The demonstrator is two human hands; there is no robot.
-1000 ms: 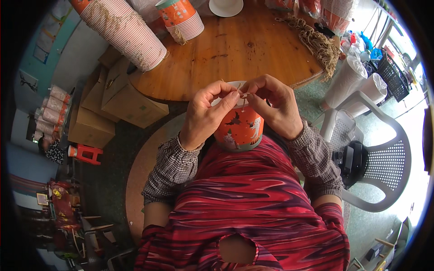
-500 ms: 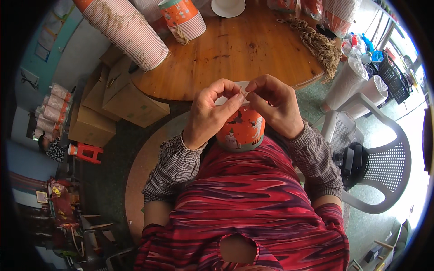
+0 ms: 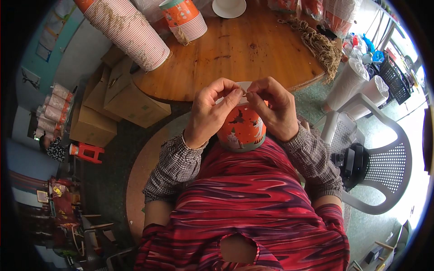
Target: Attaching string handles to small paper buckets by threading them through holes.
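Observation:
An orange paper bucket (image 3: 239,128) with dark and pale printed figures and a green base band stands in my lap, its white inside facing up. At its far rim, my left hand (image 3: 209,113) is closed in a pinch of thumb and forefinger. My right hand (image 3: 278,110) pinches right beside it, the fingertips of both almost meeting. Between them shows a short bit of tan twine (image 3: 244,94); the rest of it is hidden by my fingers. Whether the twine passes through the bucket's wall I cannot tell.
On the wooden table (image 3: 221,58) are a long leaning stack of paper buckets (image 3: 131,34) with twine handles, a shorter stack (image 3: 187,25), a white bowl (image 3: 229,7) and a heap of twine (image 3: 318,45). Cardboard boxes (image 3: 131,97) stand left, a grey plastic chair (image 3: 384,158) right.
My fingertips have shifted slightly at the rim, the right thumb and finger a little apart from the left, and more of the twine shows. The bucket stays in my lap.

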